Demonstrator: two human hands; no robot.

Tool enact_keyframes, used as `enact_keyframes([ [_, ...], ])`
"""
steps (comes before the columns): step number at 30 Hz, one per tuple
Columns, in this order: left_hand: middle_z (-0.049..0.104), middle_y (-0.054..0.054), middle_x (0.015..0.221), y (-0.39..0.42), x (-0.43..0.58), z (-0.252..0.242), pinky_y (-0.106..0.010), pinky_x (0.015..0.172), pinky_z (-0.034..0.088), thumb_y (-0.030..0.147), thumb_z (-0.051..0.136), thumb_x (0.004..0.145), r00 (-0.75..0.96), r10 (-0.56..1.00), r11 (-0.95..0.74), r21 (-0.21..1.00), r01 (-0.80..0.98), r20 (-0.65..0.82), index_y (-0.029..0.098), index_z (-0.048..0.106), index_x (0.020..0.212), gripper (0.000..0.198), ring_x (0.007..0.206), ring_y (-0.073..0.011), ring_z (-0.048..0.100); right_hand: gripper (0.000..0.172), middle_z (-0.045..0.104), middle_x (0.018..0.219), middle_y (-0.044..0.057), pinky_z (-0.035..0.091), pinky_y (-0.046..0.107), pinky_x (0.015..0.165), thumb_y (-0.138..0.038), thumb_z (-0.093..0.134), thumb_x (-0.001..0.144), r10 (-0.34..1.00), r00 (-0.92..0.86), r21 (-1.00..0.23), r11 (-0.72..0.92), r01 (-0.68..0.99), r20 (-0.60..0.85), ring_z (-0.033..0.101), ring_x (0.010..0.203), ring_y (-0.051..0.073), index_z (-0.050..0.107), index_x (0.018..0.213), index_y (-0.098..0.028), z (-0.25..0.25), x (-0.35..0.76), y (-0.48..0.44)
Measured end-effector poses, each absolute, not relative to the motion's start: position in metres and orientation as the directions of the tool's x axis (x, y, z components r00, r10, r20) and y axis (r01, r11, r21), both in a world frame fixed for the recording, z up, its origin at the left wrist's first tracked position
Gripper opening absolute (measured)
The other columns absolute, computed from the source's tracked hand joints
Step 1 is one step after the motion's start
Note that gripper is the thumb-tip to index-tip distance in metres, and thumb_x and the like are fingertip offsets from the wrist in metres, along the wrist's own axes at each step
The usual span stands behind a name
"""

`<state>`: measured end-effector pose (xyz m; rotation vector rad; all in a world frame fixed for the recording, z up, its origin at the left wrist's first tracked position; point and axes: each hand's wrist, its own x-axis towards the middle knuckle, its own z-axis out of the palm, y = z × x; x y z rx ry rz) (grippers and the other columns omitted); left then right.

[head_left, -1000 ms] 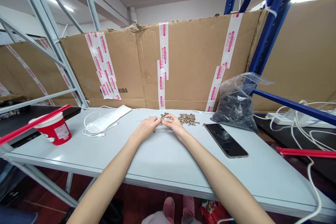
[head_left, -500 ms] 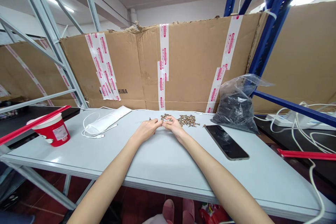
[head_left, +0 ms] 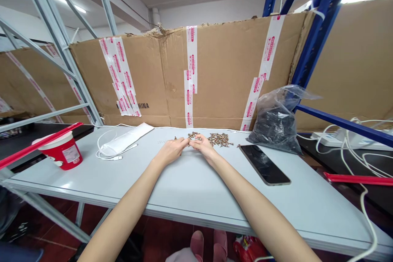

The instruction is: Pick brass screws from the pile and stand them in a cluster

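- White folding table [head_left: 184, 188] under both my forearms
- Small brass fittings [head_left: 219, 139] scattered just beyond my right hand [head_left: 204, 149]
- Black smartphone [head_left: 264, 165] to that hand's right
- Plastic bag of dark parts [head_left: 276, 125] farther right
- White paper sleeve [head_left: 125, 140] and white cable [head_left: 97, 151] left of my left hand [head_left: 170, 151]
- Red paper cup [head_left: 61, 151] farther left

We record brass-coloured metal parts [head_left: 220, 139], a red cup [head_left: 57, 154] with white label [head_left: 71, 154], and brown cardboard [head_left: 225, 77] under red-printed white tape [head_left: 192, 55].
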<state>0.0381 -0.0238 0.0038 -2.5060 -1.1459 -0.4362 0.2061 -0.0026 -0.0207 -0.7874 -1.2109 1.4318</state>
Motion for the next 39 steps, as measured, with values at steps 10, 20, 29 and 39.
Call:
enact_keyframes([
  [10,0.059,-0.003,0.083,-0.023,0.037,0.004,-0.023,0.058,0.040,0.041,0.030,0.090,0.585,0.680,-0.594,-0.135,0.793,0.442,0.020,0.046,0.102,0.029,0.067,-0.0145,0.057,0.056,0.064,0.067,-0.003,0.034,0.024,0.057,-0.041,0.078,0.044,0.961,-0.239,-0.957,0.071,-0.283,0.141,0.048,0.052,0.009,0.036,0.077,-0.023,-0.021,0.205,-0.003],
  [20,0.057,-0.001,0.075,-0.023,0.039,0.003,-0.022,0.055,0.037,0.026,0.025,0.093,0.594,0.697,-0.584,-0.163,0.795,0.402,0.021,0.047,0.093,0.023,0.062,-0.0127,0.057,0.055,0.064,0.068,-0.002,0.035,0.025,0.059,-0.038,0.078,0.046,0.964,-0.230,-0.958,0.066,-0.281,0.134,0.052,0.058,0.011,0.037,0.078,-0.023,-0.027,0.206,0.001],
  [29,0.058,-0.001,0.077,-0.022,0.039,0.002,-0.021,0.055,0.037,0.027,0.025,0.093,0.594,0.693,-0.592,-0.147,0.792,0.408,0.021,0.046,0.098,0.022,0.062,-0.0122,0.057,0.053,0.064,0.066,-0.003,0.035,0.025,0.058,-0.039,0.078,0.046,0.967,-0.215,-0.957,0.075,-0.282,0.140,0.050,0.055,0.010,0.037,0.077,-0.023,-0.024,0.208,-0.001],
  [39,0.056,-0.002,0.076,-0.022,0.036,0.003,-0.021,0.053,0.036,0.036,0.026,0.092,0.551,0.637,-0.562,-0.165,0.811,0.539,0.018,0.053,0.081,0.034,0.062,-0.0110,0.054,0.057,0.064,0.068,-0.002,0.031,0.023,0.055,-0.037,0.078,0.042,0.982,-0.157,-0.956,0.053,-0.288,0.102,0.048,0.054,0.009,0.036,0.076,-0.022,-0.017,0.207,-0.005],
])
